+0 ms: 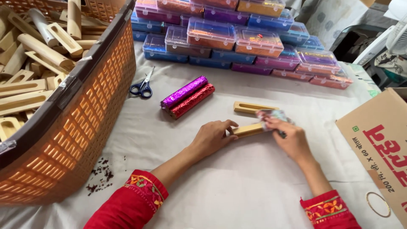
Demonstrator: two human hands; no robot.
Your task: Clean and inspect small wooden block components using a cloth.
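Note:
My left hand (213, 136) rests on the white cloth and pinches the near end of a flat wooden stick (249, 129). My right hand (289, 139) holds the stick's other end together with a shiny, multicoloured strip of wrapping (273, 114), blurred by motion. A second wooden stick with a long slot (253, 107) lies just behind them. Two foil-wrapped rolls, one purple (184, 92) and one red (192, 101), lie side by side further back on the left. Both sleeves are red with embroidered cuffs.
A large orange plastic basket (91, 114) full of slotted wooden sticks fills the left side. Blue-handled scissors (143, 86) lie behind the rolls. Stacked clear-lidded boxes (237, 38) of coloured glitter line the back. A cardboard box (381, 148) and a thin ring (378, 205) sit at right.

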